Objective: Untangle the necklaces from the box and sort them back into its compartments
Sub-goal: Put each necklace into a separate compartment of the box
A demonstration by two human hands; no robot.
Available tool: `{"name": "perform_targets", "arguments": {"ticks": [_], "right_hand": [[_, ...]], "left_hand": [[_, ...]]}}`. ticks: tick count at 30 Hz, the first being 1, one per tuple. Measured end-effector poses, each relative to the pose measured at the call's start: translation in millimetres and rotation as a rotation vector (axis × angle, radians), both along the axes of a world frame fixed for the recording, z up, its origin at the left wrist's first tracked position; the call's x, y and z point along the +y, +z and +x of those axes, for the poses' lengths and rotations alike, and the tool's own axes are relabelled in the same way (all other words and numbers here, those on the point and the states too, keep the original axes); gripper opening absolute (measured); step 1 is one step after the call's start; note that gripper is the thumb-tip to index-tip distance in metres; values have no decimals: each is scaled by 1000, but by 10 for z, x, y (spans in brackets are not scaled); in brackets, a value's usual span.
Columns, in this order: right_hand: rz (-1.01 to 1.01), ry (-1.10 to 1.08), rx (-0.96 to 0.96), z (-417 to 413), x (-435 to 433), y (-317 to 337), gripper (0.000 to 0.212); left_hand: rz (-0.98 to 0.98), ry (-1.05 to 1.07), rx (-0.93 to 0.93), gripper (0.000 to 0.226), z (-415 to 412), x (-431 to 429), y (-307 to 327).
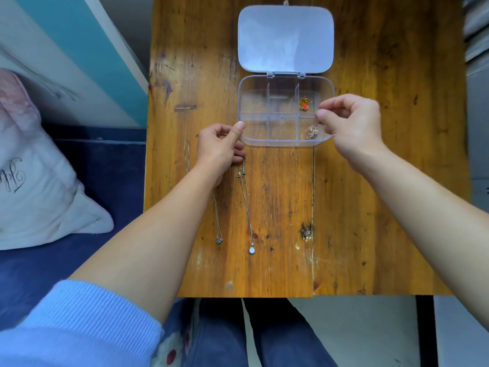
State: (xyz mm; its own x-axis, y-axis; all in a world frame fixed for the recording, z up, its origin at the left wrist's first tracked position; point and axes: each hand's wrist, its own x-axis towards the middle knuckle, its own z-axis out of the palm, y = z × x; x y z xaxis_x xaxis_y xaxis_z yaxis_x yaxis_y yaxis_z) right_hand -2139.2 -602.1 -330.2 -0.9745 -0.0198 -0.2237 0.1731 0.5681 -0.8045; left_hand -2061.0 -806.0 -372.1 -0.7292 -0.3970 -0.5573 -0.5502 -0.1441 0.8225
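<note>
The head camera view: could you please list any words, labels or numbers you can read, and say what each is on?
Pillow: dark cursive script near its left edge, cut off by the frame and not legible.
Box, its lid, table, necklaces: no text visible.

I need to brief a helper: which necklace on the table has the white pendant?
Start at the clear plastic compartment box on the wooden table. Two thin silver chains lie nearer the person. It is the right one, ending in a round white pendant; the left chain ends in a small bluish one.

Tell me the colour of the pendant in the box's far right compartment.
Red set in gold, seen in the head view.
</note>
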Motion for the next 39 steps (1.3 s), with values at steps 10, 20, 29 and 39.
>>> {"name": "perform_targets", "arguments": {"ticks": [10,20,29,39], "right_hand": [[290,259,258,869,163,-246,16],[627,440,150,1251,439,-705,56],[706,471,191,1302,484,-859,59],[752,463,231,1304,488,-951,61]], "left_hand": [[-471,-181,-112,30,418,84,75],[-675,-506,-471,27,792,393,-12],[-733,-641,-350,14,785,486,173],[-290,-242,230,10,245,199,975]]}}
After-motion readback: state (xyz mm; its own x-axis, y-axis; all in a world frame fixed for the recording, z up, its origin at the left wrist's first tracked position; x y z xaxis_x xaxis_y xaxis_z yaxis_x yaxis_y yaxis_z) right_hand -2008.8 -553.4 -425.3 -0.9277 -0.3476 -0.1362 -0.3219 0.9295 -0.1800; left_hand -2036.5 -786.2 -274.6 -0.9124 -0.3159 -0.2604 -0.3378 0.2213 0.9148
